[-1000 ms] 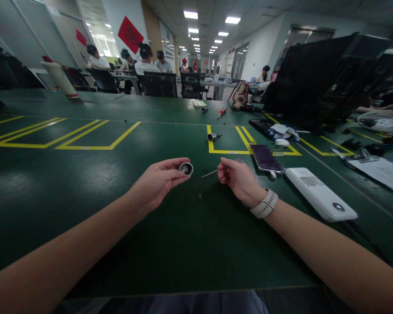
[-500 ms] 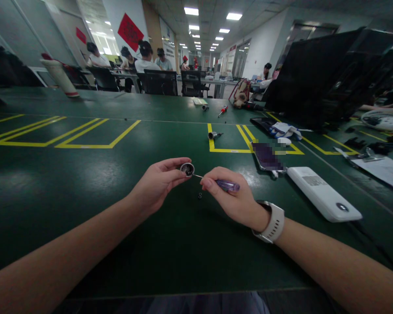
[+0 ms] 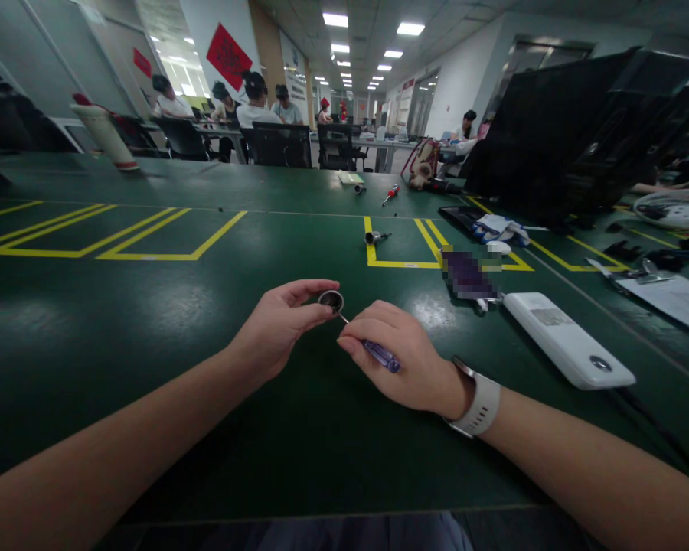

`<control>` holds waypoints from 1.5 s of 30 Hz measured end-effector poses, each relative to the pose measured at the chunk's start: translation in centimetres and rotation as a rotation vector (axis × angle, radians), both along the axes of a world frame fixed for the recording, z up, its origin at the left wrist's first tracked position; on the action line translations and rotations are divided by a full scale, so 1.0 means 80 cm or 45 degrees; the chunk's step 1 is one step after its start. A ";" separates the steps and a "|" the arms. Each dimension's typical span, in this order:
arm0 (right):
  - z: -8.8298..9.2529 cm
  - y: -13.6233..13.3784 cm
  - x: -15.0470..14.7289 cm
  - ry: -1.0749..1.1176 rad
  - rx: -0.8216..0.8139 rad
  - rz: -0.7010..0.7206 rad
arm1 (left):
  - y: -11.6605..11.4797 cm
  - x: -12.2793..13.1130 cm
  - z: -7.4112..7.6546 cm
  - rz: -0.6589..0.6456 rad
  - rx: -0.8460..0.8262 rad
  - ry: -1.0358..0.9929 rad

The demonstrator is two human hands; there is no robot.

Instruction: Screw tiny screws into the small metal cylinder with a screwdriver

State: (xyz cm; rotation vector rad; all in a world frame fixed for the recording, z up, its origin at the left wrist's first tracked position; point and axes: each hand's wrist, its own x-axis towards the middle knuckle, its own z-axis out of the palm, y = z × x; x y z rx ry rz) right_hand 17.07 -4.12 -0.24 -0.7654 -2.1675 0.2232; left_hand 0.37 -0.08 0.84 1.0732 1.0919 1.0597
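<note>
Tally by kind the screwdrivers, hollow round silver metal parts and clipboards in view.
Screwdrivers: 2 (purple-handled screwdriver in right hand, red-handled screwdriver on green table)
Hollow metal parts: 3 (held metal part in left hand, nearer metal part and farther metal part on table)
Clipboards: 1 (clipboard bearing white paper)
Total: 6

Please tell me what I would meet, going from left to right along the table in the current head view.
Pale cup, left hand, round metal part, right hand, phone, white oblong device, clipboard.
</note>
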 end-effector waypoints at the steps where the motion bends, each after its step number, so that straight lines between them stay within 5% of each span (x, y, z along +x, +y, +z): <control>1: 0.000 0.000 0.000 0.034 -0.009 -0.007 | 0.001 0.000 0.000 -0.001 -0.004 -0.008; 9: 0.002 -0.002 0.001 0.278 -0.084 -0.065 | 0.002 -0.002 0.000 -0.010 -0.026 -0.066; 30: 0.000 -0.002 0.001 0.236 -0.108 0.001 | 0.000 0.000 0.000 0.027 -0.007 0.013; 34: 0.002 0.000 0.004 0.586 -0.330 -0.002 | 0.002 0.000 -0.002 0.046 0.025 0.026; 38: -0.003 0.017 0.010 1.033 -0.841 0.020 | 0.004 0.000 0.000 0.097 -0.005 0.024; 41: -0.012 0.034 0.013 1.106 -1.156 -0.034 | 0.005 -0.001 0.003 0.108 -0.026 -0.033; 45: -0.021 0.045 0.015 1.122 -1.234 -0.184 | 0.004 0.000 0.006 0.119 -0.069 -0.106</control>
